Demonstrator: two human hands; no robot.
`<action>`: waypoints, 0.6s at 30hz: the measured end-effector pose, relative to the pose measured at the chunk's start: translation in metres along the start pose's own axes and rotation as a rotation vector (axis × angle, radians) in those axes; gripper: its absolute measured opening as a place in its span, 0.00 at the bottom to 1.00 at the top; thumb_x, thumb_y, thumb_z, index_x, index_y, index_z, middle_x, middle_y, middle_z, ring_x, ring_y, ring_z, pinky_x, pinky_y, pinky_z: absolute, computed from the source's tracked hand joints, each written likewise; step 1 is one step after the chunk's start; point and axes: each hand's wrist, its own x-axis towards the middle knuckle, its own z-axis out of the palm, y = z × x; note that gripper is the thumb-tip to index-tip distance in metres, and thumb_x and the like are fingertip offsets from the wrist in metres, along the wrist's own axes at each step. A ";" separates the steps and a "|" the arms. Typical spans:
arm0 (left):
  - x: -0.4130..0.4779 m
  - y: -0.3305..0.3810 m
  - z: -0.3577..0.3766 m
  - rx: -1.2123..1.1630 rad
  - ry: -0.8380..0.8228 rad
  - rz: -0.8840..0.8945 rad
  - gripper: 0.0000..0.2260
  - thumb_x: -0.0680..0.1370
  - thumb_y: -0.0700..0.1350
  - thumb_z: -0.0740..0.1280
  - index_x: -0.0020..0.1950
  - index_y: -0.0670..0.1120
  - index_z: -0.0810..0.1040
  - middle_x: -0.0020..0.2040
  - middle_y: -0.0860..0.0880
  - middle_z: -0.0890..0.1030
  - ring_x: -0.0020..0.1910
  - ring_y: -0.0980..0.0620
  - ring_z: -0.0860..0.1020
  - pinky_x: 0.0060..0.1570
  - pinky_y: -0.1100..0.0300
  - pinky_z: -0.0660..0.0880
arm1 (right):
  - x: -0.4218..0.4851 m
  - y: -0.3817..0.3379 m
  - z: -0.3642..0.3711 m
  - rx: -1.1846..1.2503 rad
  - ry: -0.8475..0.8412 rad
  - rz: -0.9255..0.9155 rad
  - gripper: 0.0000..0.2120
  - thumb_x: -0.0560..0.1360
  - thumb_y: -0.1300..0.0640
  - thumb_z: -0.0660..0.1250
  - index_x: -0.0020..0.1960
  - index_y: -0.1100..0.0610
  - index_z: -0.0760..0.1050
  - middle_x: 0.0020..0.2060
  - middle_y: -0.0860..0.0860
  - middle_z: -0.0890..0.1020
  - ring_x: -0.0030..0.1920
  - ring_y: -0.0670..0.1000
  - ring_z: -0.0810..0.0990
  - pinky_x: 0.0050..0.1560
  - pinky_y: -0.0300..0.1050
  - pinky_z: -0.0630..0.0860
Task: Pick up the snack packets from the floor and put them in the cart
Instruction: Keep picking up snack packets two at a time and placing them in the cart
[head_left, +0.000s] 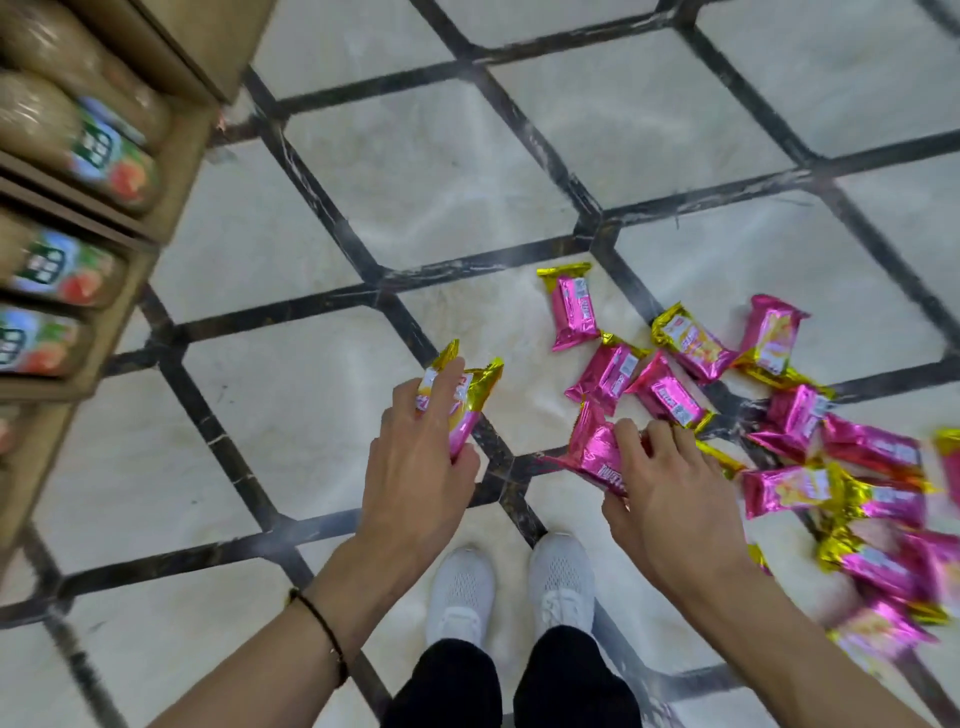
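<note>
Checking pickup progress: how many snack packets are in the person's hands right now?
2 visible: a yellow-faced packet held by the left hand, a pink packet gripped by the right hand. The left may hide a second.

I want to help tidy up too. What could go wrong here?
The loose packets lie close to the white shoes, so a step could crush some. The left hand holds a gold-ended packet and the right hand grips a pink packet; the shiny wrappers might slip out.
</note>
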 end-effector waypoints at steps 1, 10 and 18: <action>-0.007 0.015 -0.019 -0.014 0.011 0.016 0.35 0.77 0.43 0.67 0.78 0.63 0.54 0.67 0.49 0.65 0.57 0.45 0.74 0.46 0.43 0.79 | -0.007 0.002 -0.023 0.019 0.008 0.022 0.28 0.61 0.56 0.77 0.58 0.62 0.73 0.43 0.58 0.76 0.44 0.61 0.75 0.36 0.52 0.73; -0.052 0.152 -0.190 -0.064 0.118 0.083 0.36 0.77 0.46 0.69 0.77 0.65 0.54 0.63 0.52 0.66 0.57 0.48 0.74 0.49 0.46 0.79 | -0.062 0.007 -0.236 0.166 0.158 0.256 0.28 0.67 0.47 0.77 0.59 0.61 0.72 0.48 0.58 0.79 0.47 0.62 0.79 0.37 0.51 0.77; -0.102 0.264 -0.310 -0.124 0.097 0.173 0.37 0.75 0.45 0.69 0.78 0.64 0.54 0.60 0.53 0.64 0.56 0.47 0.73 0.46 0.47 0.80 | -0.120 0.002 -0.396 0.240 0.267 0.364 0.28 0.70 0.41 0.72 0.58 0.60 0.72 0.46 0.56 0.79 0.44 0.61 0.81 0.35 0.49 0.74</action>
